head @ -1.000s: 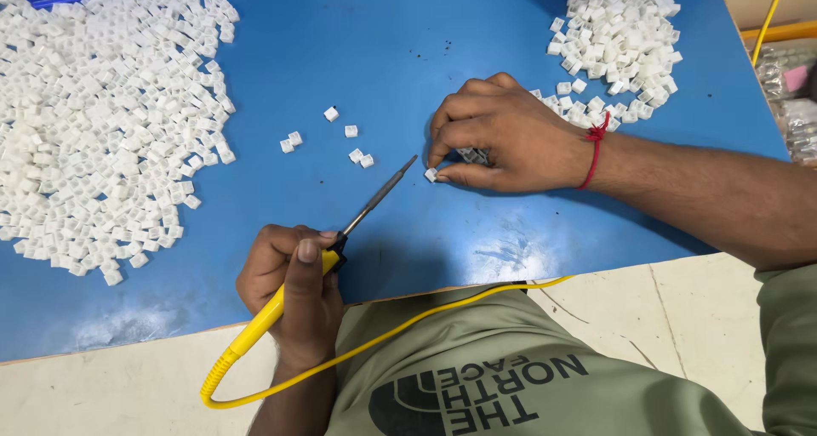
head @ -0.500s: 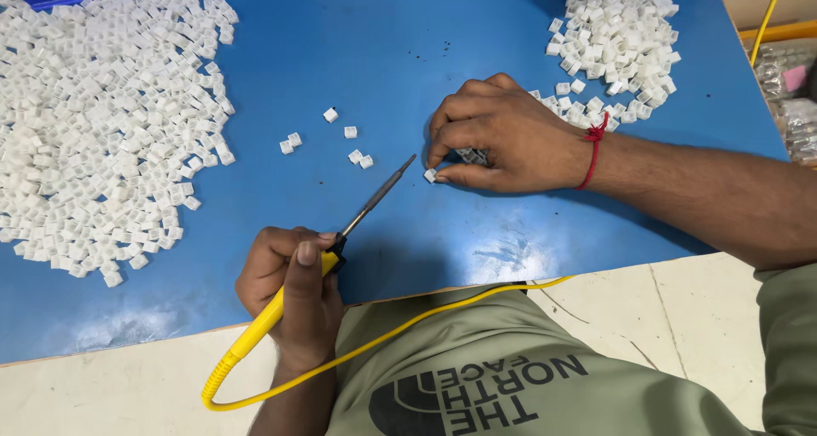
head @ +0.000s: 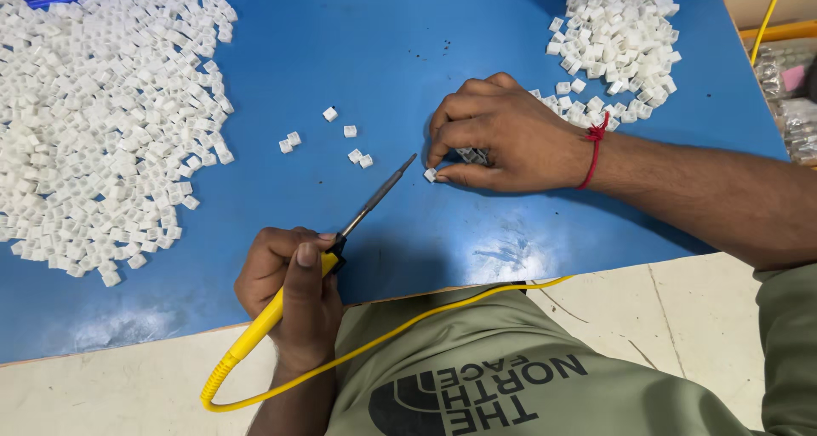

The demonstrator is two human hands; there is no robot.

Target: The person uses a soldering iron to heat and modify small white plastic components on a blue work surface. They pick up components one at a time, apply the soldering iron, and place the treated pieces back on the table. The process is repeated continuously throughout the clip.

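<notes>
The small white plastic cube (head: 431, 175), pinched in your right hand (head: 502, 138) just beyond the yellow-handled soldering iron (head: 340, 240) clenched in your left hand (head: 289, 291), appears not yet touched by its tip.

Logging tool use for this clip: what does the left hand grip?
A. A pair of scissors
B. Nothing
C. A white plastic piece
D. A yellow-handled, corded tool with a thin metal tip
D: the left hand wraps the yellow-handled tool, its metal tip aimed at the small white piece pinched by the right hand.
</notes>
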